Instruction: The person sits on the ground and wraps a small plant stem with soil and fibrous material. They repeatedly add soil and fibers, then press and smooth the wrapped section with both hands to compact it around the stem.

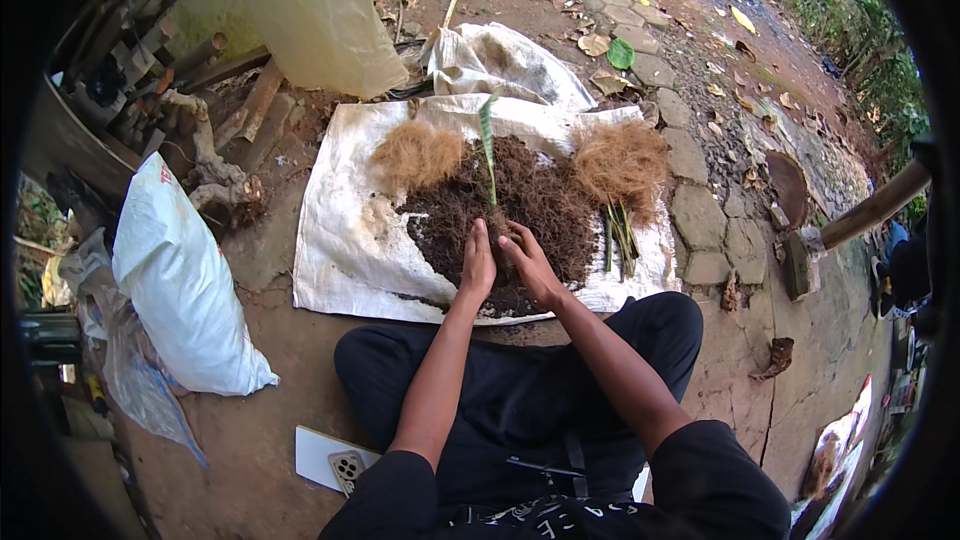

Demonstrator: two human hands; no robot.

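A single upright snake plant leaf (487,154), green with paler markings, rises from a brown fibrous root ball (497,225). My left hand (478,262) is cupped against the left side of this ball. On its right side my right hand (531,261) presses with curved fingers, so the two palms hold it between them. Below and around the hands spreads a heap of dark soil mixed with fibre (551,199). The lower part of the ball is mostly hidden by my hands. A white woven sack (334,240) lies flat under the heap.
Tan coconut fibre tufts, one left (418,154) and one right (621,165), flank the heap; cut leaves (622,244) lie below the right one. A full white sack (184,285) stands left. A phone (346,467) lies by my knee; a wooden-handled hammer (847,221) is at right.
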